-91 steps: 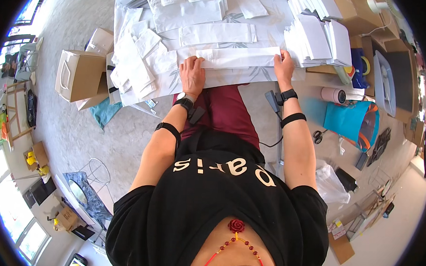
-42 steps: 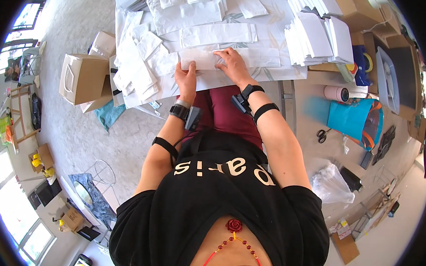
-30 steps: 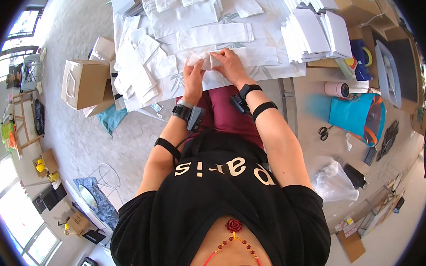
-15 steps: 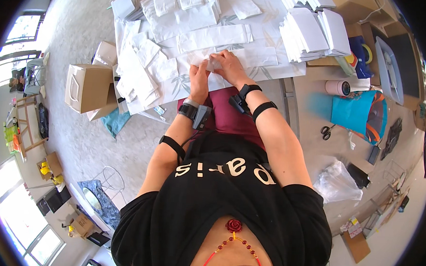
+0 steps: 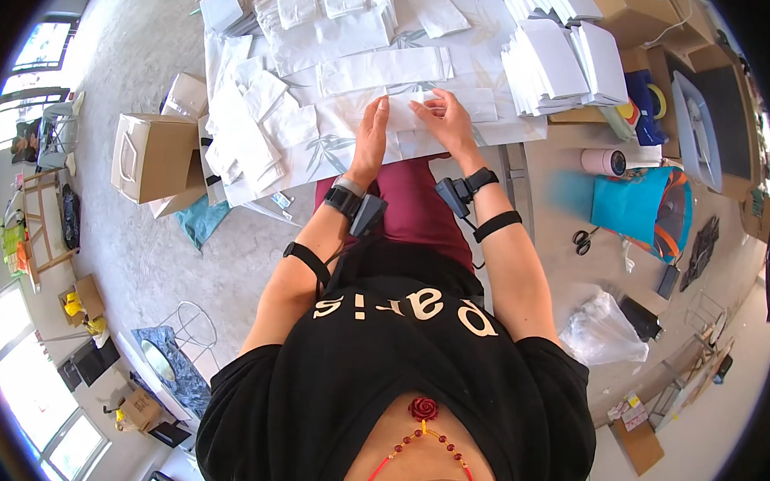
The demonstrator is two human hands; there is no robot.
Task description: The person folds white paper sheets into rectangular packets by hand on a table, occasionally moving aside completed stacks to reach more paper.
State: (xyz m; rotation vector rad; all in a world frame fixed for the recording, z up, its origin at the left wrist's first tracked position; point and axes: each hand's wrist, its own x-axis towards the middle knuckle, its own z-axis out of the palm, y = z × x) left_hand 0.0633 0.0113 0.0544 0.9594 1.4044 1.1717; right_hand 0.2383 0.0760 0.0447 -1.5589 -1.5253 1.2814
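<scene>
A thin, translucent white bag or sheet (image 5: pixel 482 104) lies flat near the front edge of the table, stretching from between my hands out to the right. On its left side my left hand (image 5: pixel 370 141) stands on edge, fingers stretched and side by side. My right hand (image 5: pixel 450 129) is over the sheet, its thumb and curled fingers apart, fingertips at or just above the surface. Just beyond lies a flat white strip-like bag stack (image 5: pixel 385 71). Left of my left hand are loose white bags (image 5: pixel 256 116), overlapping one another.
Stacks of folded white paper pieces (image 5: pixel 546 66) stand at the table's right. More white bags (image 5: pixel 326 28) lie farther back. A cardboard box (image 5: pixel 154 160) is left of the table. Right of it are a pink cup (image 5: pixel 604 161), a turquoise bag (image 5: pixel 635 206) and black scissors (image 5: pixel 583 241).
My hands have moved apart from their close pinch over the sheet. The left fingers have straightened, and the right hand has shifted right and opened.
</scene>
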